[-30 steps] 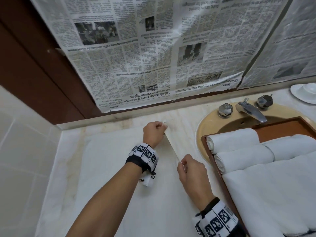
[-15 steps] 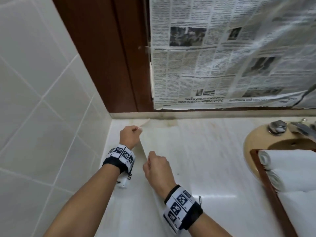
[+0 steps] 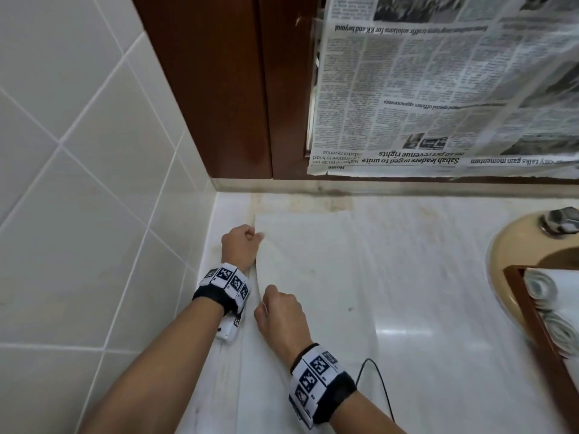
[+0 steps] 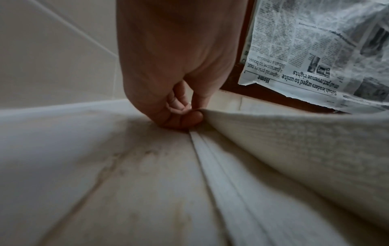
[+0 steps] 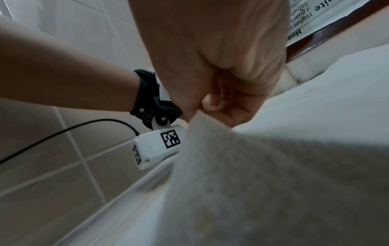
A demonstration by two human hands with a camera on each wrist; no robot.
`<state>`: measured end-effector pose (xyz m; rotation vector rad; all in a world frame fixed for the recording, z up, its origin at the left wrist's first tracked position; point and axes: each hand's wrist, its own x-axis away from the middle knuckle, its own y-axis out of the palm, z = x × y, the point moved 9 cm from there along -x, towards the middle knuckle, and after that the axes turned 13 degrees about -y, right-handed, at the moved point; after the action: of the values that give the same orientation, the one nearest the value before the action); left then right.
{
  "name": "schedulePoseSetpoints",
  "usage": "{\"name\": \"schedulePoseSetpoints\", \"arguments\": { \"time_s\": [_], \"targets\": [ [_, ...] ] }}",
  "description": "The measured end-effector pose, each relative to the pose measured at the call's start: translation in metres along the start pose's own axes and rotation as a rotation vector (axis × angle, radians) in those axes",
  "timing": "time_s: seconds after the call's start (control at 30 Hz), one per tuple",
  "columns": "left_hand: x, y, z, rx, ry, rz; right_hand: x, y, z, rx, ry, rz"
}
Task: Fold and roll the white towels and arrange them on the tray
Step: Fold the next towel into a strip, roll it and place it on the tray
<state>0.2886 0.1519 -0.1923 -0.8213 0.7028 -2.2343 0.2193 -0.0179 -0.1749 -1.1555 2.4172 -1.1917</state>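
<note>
A white towel (image 3: pixel 316 277) lies spread on the marble counter (image 3: pixel 438 277), folded over with its doubled edge toward the tiled left wall. My left hand (image 3: pixel 241 245) pinches the far part of that edge (image 4: pixel 210 113) between thumb and forefinger, low against the counter. My right hand (image 3: pixel 279 311) pinches the same edge (image 5: pixel 197 119) nearer to me, slightly lifted. Rolled white towels (image 3: pixel 545 296) sit on the wooden tray (image 3: pixel 526 308) at the right edge of the head view.
A tiled wall (image 3: pixel 78 183) stands close on the left. Wooden panelling (image 3: pixel 219 89) and taped newspaper (image 3: pixel 438 104) rise at the back. A beige sink rim (image 3: pixel 501 252) with a tap knob (image 3: pixel 560 219) lies under the tray. A black cable (image 3: pixel 379 380) trails by my right wrist.
Both hands carried the towel's edge leftward across the counter to near the tiled wall, folding it over. The head view swung left, so most of the tray left the frame.
</note>
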Motion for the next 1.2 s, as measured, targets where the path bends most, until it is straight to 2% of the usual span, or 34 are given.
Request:
{"name": "schedulePoseSetpoints", "arguments": {
  "time_s": [0.23,0.57,0.7,0.8,0.87,1.0,1.13,1.2],
  "targets": [
    [0.0,-0.003,-0.001,0.031,0.007,0.01,-0.003,0.003,0.005,-0.012,-0.013,0.021],
    [0.002,-0.008,-0.005,0.048,0.015,0.046,-0.004,0.019,0.003,0.075,-0.064,-0.061],
    [0.003,-0.013,-0.007,0.051,-0.002,0.083,-0.005,0.003,0.004,0.056,-0.157,-0.075],
    [0.005,-0.014,-0.005,0.011,0.009,0.079,-0.011,-0.027,0.022,0.021,-0.226,0.008],
    [0.01,-0.014,-0.002,-0.054,0.069,0.103,-0.02,-0.053,0.046,0.045,-0.255,0.083],
    [0.031,-0.006,0.01,-0.16,0.249,0.156,-0.034,-0.106,0.095,0.3,-0.221,0.267],
    [0.052,0.046,0.012,-0.477,0.313,-0.074,-0.048,-0.093,0.119,0.385,-0.112,0.059],
    [0.053,0.064,0.003,-0.627,0.296,-0.131,-0.051,-0.08,0.123,0.428,-0.106,-0.061]
  ]
}}
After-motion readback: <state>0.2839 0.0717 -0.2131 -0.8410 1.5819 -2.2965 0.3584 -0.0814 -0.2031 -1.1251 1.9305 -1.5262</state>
